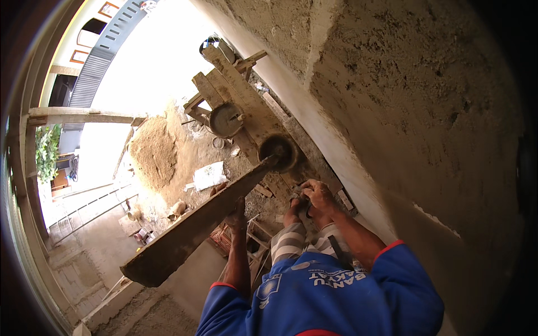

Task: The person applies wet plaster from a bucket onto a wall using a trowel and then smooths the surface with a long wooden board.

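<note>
A long wooden board [190,229], grey with mortar, slants across the view from lower left to a round bucket. My left hand [237,217] is closed around its lower side, and fingertips show over the upper edge. The board's far end reaches over a dark bucket [278,152], which appears to have some mortar in it. My right hand [318,195] is apart from the board, above my feet and near the wall, with its fingers curled together. Whatever those fingers hold, if anything, is too small to make out.
I stand on scaffold planks [252,109] high above the ground. A second basin [226,120] of mortar sits farther along them. The rough plastered wall [414,95] rises close on the right. Below are a sand heap [154,151] and a white sack [209,175].
</note>
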Motion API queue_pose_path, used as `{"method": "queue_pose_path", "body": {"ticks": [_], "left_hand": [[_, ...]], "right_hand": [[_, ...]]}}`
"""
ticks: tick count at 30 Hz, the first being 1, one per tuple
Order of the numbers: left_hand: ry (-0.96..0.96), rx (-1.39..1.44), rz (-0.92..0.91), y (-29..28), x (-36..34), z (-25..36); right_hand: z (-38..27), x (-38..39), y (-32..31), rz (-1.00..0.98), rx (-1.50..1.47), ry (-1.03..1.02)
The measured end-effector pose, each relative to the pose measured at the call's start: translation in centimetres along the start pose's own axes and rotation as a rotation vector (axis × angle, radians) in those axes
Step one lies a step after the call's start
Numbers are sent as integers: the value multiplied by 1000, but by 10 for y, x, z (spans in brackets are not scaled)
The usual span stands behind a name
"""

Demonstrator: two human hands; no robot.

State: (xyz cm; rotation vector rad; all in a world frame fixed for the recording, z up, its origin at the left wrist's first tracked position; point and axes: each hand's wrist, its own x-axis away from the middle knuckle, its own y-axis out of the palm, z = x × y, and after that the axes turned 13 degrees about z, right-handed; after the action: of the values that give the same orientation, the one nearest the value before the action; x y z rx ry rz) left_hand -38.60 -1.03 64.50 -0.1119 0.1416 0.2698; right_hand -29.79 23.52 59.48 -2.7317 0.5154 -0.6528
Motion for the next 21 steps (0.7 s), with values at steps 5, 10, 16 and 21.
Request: {"method": "queue_pose_path", "body": {"ticks": [5,10,16,21], "left_hand": [[-69,-138,58,-25,12,-14],[22,-416,-1,-79,37,-58],[103,-988,-36,-165,84,-116],[-193,-449,133,-122,45,-51]], "right_hand": [[49,-36,-19,-57,121,316],[117,-93,15,-193,434,77],[135,-205,123,-316,509,68],[129,-305,259,-302,495,-192]]}}
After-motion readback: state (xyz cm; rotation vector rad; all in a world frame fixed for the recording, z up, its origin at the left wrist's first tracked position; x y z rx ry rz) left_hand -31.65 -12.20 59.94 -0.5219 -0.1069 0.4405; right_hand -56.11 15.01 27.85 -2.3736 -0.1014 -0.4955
